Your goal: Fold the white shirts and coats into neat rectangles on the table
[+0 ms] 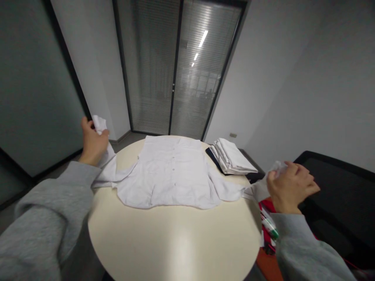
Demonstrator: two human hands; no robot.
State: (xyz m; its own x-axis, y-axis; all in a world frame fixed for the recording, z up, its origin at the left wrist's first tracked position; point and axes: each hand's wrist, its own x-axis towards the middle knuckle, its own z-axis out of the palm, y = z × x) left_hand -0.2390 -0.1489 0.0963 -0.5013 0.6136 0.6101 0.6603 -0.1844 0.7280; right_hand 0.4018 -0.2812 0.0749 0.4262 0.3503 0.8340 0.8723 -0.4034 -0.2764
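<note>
A white button-up shirt (172, 175) lies spread on the round table, buttons facing up and hem toward me. Its two sleeves stretch out past the table's left and right edges. My left hand (94, 142) grips the end of one sleeve, raised beyond the left edge with the cuff poking up between thumb and fingers. On the other side my right hand (290, 185) pinches the end of the other sleeve, held out past the right edge. Both hands are closed on the cloth.
The round cream table (172, 238) stands before me. Folded white cloths (233, 156) lie stacked on something dark at its back right. A black mesh chair (336, 199) is at the right, beside red items and a green-and-white package (269, 226). Glass doors (172, 70) stand behind.
</note>
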